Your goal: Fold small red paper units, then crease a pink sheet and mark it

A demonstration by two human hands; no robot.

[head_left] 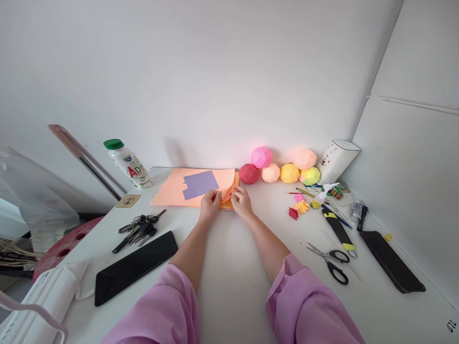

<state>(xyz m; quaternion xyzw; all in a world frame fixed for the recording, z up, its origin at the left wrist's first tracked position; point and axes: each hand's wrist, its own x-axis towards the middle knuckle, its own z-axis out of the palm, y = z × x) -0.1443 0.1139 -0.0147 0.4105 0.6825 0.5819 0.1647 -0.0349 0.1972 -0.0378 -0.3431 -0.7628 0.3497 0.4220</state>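
Observation:
A stack of orange paper lies against the wall, with a cut purple sheet on top. My left hand is closed at the stack's near edge, its fingers pinching the top orange sheet. That sheet's right corner curls up between my hands. My right hand is closed on the lifted corner, thumb and fingers together. Faceted paper balls in pink, red, peach, yellow and green sit just right of the stack.
Keys, a black phone-like slab and a white bottle with green cap are at left. Scissors, a box cutter, a glue bottle, folded paper pieces and a black case lie at right.

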